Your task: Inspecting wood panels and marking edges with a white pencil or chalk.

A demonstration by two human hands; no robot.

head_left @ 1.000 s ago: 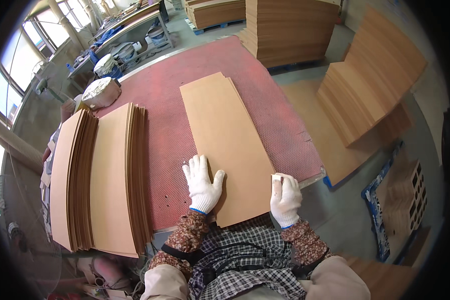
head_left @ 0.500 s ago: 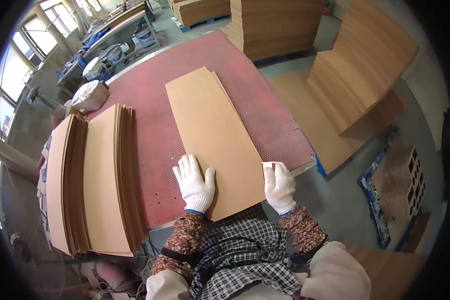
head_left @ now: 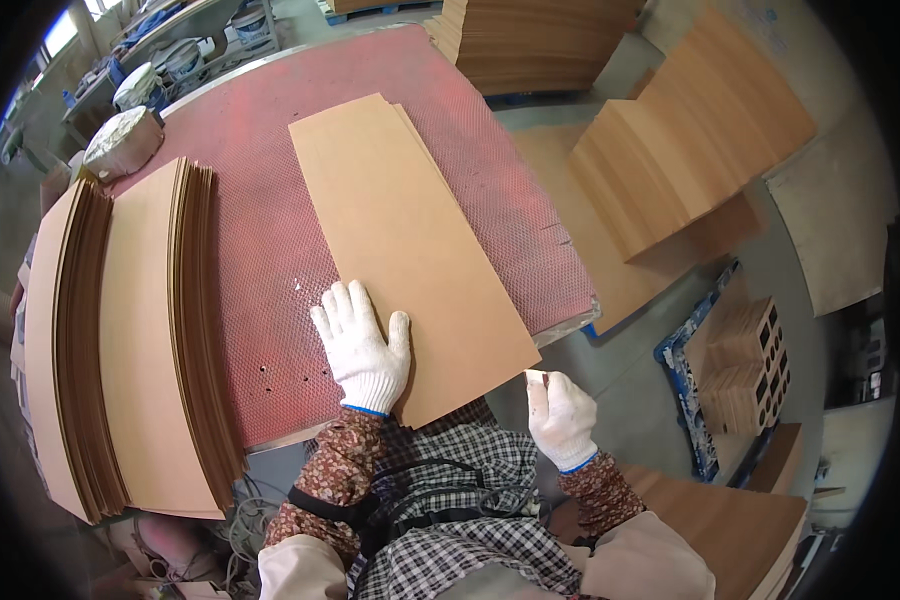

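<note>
A long tan wooden board [head_left: 410,240] lies slantwise on the red table, with the edge of another board [head_left: 425,150] showing beneath it on the right. My left hand [head_left: 360,340], in a white knit glove, rests flat with fingers spread on the board's left edge near its close end. My right hand [head_left: 562,415], gloved as well, is closed around a small sanding pad [head_left: 537,377], pale with a dark brown side. The pad is by the board's near right corner; whether it touches is hard to tell. Most of it is hidden by the fingers.
Two stacks of similar boards [head_left: 135,350] stand at the table's left. The table [head_left: 260,240] has a red mesh-patterned top. Behind them sits a wrapped round bundle [head_left: 123,142]. Tall board stacks [head_left: 690,150] rise on the right, above a pallet with slotted blocks [head_left: 745,370].
My right hand with the sanding pad has come down along the board's right edge to its near corner. My left hand stays on the board. The view has shifted.
</note>
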